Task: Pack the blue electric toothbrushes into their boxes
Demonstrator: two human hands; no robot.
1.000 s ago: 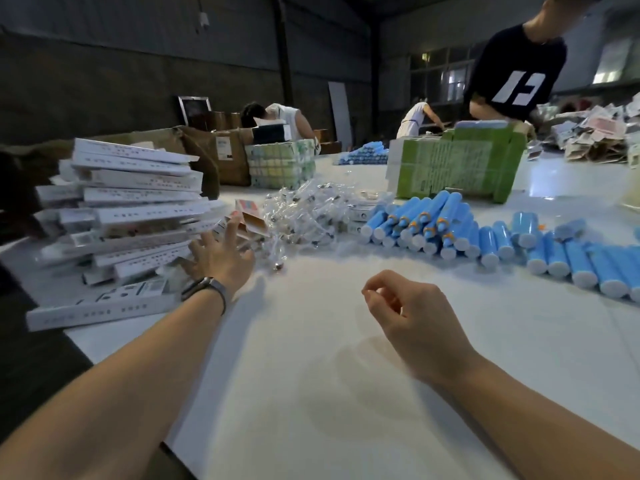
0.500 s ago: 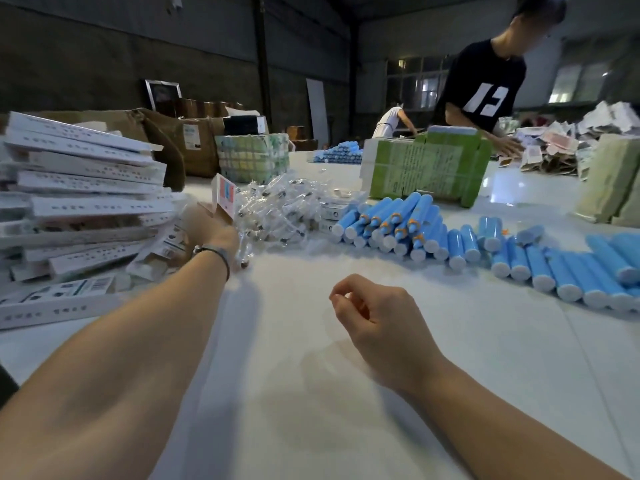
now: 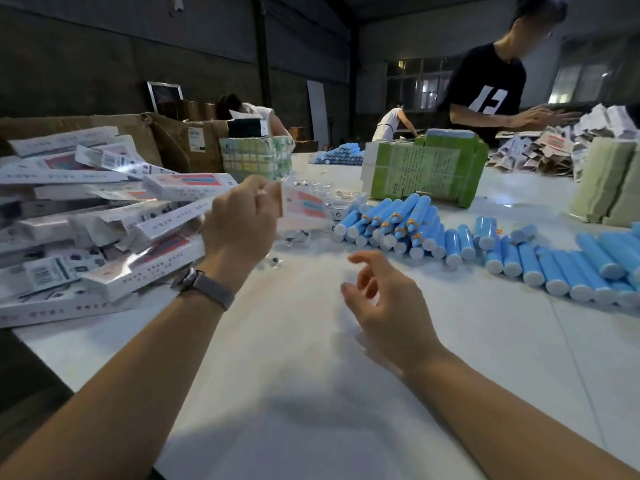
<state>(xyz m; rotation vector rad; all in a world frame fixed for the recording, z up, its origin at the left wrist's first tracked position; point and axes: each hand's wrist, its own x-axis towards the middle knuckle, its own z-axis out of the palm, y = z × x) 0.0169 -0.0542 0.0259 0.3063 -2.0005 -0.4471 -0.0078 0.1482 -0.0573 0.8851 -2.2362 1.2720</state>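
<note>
My left hand (image 3: 240,223) is raised above the white table (image 3: 311,393) and grips one white toothbrush box (image 3: 303,206) with a pink and blue picture, lifted beside the pile. A loose heap of the same flat white boxes (image 3: 104,216) lies at the left. Many blue electric toothbrush handles (image 3: 391,220) are stacked in the middle, and a row of them (image 3: 561,268) runs to the right edge. My right hand (image 3: 384,299) hovers over the table, fingers loosely spread, holding nothing.
Clear plastic bags of small parts (image 3: 311,188) lie behind the held box. A green carton (image 3: 426,171) stands beyond the handles. Brown cardboard boxes (image 3: 180,140) stand at the back left. A person in a black shirt (image 3: 485,91) works at the far right beside heaps of packaging (image 3: 554,147).
My left hand has drawn a box out of the pile and lifted it toward the middle. My right hand has opened from a loose fist and risen slightly.
</note>
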